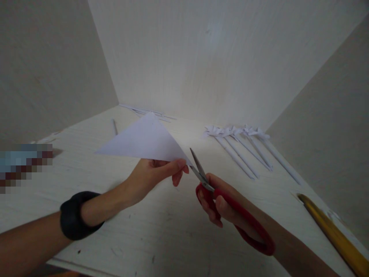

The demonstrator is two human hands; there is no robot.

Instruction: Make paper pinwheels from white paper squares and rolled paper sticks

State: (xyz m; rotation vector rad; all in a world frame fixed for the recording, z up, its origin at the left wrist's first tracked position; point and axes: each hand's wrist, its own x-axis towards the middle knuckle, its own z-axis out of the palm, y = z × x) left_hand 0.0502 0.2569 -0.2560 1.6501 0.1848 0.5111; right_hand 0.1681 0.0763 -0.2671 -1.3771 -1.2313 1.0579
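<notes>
Wristband [76, 215], black, sat on the left forearm at the desk's [161, 231] near edge. Above the desk's middle the left hand [150, 177] pinched a folded paper [144, 140] triangle by its lower edge, thumb on top, holding it clear of the surface. The right hand [219, 204] was closed through the red loops of the scissors [206, 184], whose blades stood slightly parted with their tips just beside the paper's right corner. A clean cut likely called for a taut fold, fingers kept back from the blades, and the paper fed deep into the blades rather than nipped at the tips. Rolled paper sticks [245, 152] lay toward the far right corner, and a ruler [337, 234] lay along the right edge.
</notes>
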